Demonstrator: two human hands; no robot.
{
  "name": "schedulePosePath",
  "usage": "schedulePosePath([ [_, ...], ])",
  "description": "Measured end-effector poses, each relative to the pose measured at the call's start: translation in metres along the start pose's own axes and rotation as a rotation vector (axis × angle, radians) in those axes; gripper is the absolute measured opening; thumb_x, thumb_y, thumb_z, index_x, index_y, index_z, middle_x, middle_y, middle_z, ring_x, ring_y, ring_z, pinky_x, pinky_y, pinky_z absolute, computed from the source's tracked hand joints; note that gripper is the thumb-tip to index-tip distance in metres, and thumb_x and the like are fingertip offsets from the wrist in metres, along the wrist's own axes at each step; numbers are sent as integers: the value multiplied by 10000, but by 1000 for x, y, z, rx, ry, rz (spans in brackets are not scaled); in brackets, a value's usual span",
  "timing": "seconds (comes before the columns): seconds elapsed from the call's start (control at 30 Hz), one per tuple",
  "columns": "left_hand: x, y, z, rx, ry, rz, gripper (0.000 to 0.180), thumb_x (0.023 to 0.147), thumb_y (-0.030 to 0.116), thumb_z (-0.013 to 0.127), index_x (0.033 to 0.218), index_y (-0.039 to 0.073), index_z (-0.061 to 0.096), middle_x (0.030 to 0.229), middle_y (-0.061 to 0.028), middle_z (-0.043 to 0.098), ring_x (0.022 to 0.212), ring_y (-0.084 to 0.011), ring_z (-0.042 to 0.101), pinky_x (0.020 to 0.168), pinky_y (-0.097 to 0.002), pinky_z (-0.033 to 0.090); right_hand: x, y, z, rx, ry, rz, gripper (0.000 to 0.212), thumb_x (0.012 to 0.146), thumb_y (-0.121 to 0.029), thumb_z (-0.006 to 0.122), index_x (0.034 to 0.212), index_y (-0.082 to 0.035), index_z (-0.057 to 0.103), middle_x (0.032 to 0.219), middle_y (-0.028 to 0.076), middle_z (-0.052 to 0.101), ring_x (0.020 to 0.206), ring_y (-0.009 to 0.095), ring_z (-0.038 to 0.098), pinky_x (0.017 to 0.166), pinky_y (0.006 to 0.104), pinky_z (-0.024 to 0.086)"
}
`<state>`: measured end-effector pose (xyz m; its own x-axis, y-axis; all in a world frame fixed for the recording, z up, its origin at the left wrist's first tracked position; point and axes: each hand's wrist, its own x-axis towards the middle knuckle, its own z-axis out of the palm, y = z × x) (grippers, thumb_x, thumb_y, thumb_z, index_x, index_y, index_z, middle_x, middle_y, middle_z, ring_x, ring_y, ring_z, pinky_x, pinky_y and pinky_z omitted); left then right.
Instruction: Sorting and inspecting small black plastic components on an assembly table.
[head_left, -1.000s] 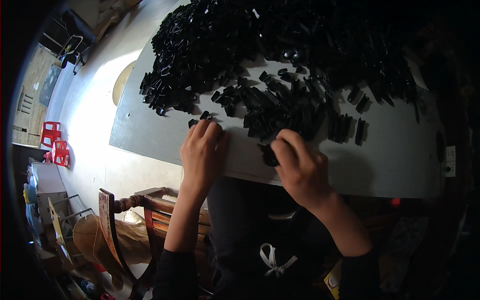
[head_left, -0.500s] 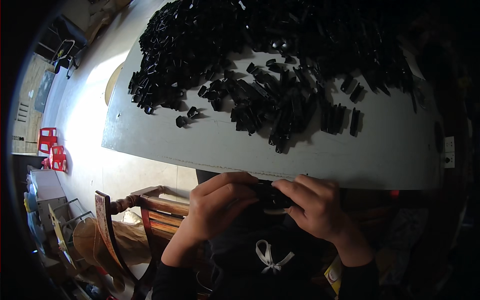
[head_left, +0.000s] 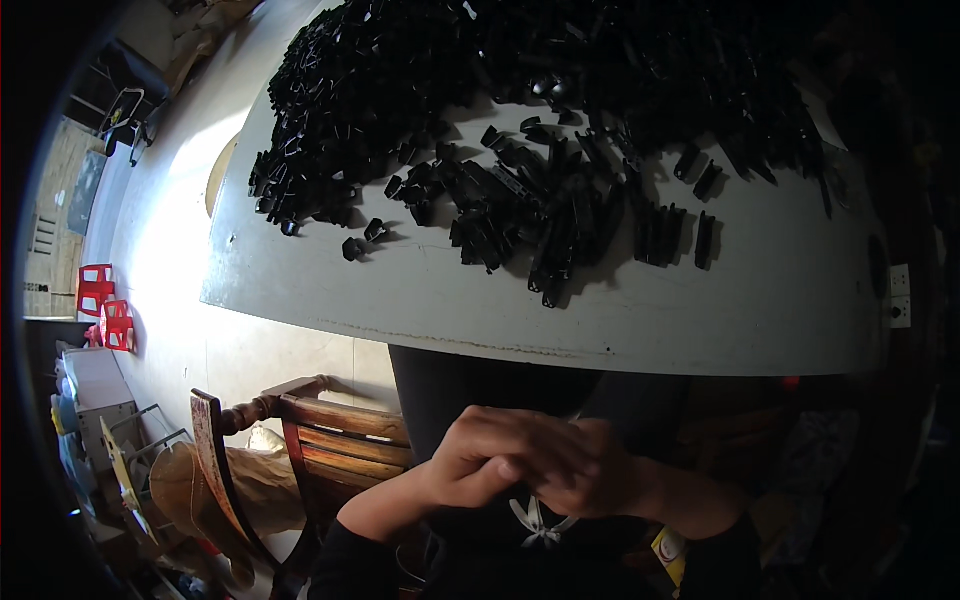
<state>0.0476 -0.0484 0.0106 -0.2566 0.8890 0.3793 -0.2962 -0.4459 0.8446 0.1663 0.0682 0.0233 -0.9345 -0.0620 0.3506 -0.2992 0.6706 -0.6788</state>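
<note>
My left hand (head_left: 497, 452) and my right hand (head_left: 612, 478) are pressed together in front of my dark top, below the table's near edge. The left fingers lie across the right hand's fingers and cover them. Both hands are closed, and whatever is between them is hidden. Beyond them, on the grey-white table (head_left: 300, 285), lies a loose cluster of long, narrow black plastic pieces (head_left: 560, 225). A few similar strips (head_left: 658, 235) stand side by side to its right. Two small black pieces (head_left: 364, 238) sit apart on the left.
A large heap of small black parts (head_left: 340, 110) covers the table's far left, and more dark pieces run along the far side. A wooden chair (head_left: 345, 440) stands at my left, with red stools (head_left: 117, 325) farther off on the floor. A wall socket (head_left: 900, 295) is at the right.
Both hands have moved down and inward from the table edge and now overlap. The black plastic piece seen between them before is out of sight. The pieces on the table lie as before.
</note>
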Motion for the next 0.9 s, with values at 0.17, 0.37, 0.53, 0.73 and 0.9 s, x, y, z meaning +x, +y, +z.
schedulePosePath([
  [0.17,12,-7,-3,521,161,29,345,943,293,499,965,-25,631,1037,-196,641,959,-355,625,870,-398,471,-11,27,-9,0,-90,90,263,692,-11,662,940,-77,609,1063,135,607,929,314,645,737,383,556],
  [0.37,4,9,-47,1059,565,-66,148,781,-107,577,896,-27,624,854,-127,619,792,-239,637,720,-311,493,11,88,-75,-506,253,396,330,735,101,619,1030,-45,607,842,105,604,790,272,658,670,375,521],
  [0.53,1,13,-73,1353,686,-87,132,804,-47,613,924,3,633,851,-93,622,684,-191,607,649,-289,485,27,114,-76,-680,166,498,232,768,17,650,980,-74,620,885,99,593,728,280,653,600,385,521],
  [0.73,18,18,-115,1964,737,-198,202,759,82,709,946,89,632,1034,-56,563,963,-275,560,745,-397,480,21,110,-59,-764,125,572,238,737,44,661,925,-55,553,905,101,594,749,306,657,615,411,532],
  [0.9,17,20,-109,1782,624,-46,132,739,11,696,857,49,650,1079,-79,645,964,-283,616,784,-356,506,4,85,-60,-654,316,487,349,703,111,643,1010,-37,568,984,141,615,855,324,664,709,395,548],
])
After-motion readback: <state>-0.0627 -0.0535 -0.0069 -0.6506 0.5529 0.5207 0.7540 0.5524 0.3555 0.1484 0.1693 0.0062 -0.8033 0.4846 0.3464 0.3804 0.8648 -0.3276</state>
